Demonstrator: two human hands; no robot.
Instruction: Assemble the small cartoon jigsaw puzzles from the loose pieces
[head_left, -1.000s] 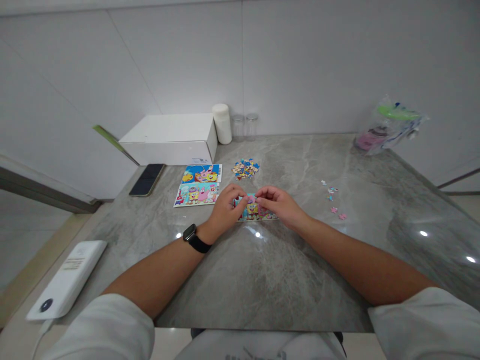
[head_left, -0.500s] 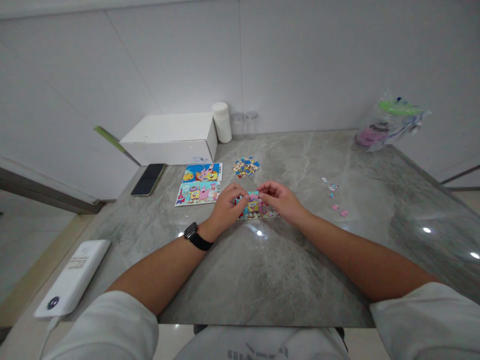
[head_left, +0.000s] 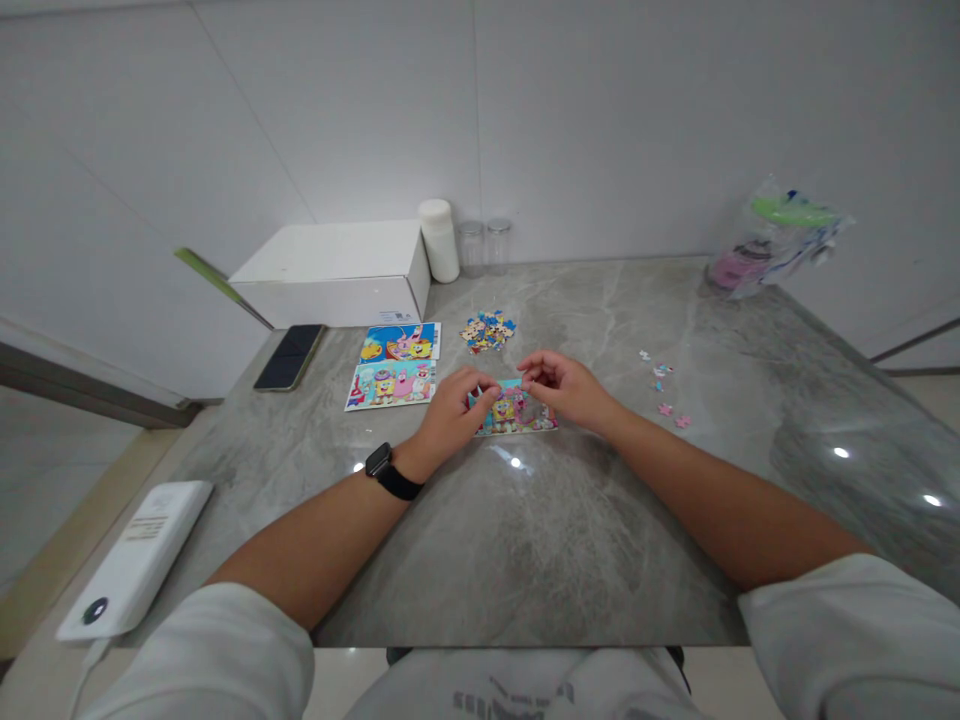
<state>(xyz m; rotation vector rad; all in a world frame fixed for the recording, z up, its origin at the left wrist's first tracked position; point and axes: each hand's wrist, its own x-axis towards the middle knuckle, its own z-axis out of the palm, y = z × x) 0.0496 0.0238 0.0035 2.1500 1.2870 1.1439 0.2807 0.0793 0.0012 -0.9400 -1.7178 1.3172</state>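
Note:
A small, partly filled cartoon jigsaw puzzle [head_left: 510,412] lies on the grey table in front of me. My left hand [head_left: 459,405] rests at its left edge, thumb and fingers bent together over the upper left corner. Over the puzzle's upper right edge is my right hand [head_left: 566,388], its fingers curled and thumb close to the fingertips. Anything in that pinch is too small to make out. Left of the puzzle lie two printed picture cards [head_left: 391,385]. Behind it sits a heap of loose puzzle pieces [head_left: 487,331]. Several separate pieces [head_left: 664,409] lie to the right.
At the back left stand a white box [head_left: 330,275], a white bottle [head_left: 439,241] and two clear glasses [head_left: 497,247]. A phone [head_left: 289,357] and a white corded device [head_left: 135,560] lie at left. A plastic bag [head_left: 776,240] stands at the back right.
My right hand has drawn slightly up and away from the puzzle, baring more of its right side. My left hand stays at the left edge. The whole view has shifted a little.

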